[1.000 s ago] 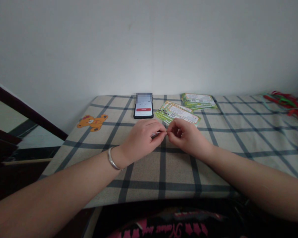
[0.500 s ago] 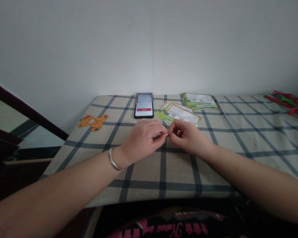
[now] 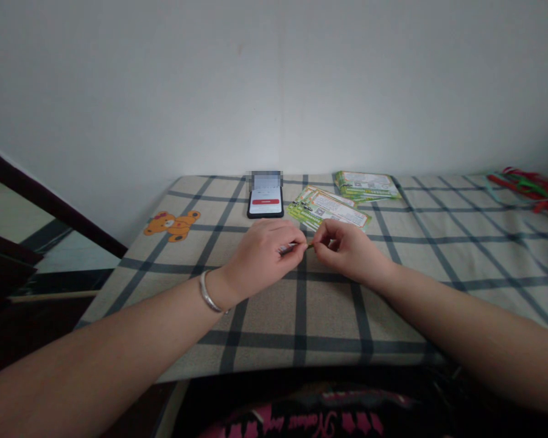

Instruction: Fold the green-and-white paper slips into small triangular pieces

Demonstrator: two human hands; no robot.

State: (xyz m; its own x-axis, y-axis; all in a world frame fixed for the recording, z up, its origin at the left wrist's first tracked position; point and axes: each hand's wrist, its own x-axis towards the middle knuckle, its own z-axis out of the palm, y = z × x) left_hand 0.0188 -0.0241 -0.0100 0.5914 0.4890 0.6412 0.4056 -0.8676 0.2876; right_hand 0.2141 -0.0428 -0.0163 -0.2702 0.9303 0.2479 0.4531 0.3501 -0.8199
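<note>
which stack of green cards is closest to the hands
The fanned stack of green-bordered cards, just beyond the right hand; the neater stack lies farther back.

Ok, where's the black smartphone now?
In the head view, the black smartphone lies at the far edge of the checked cloth, left of the green-bordered paper cards, beyond the left hand.
</note>
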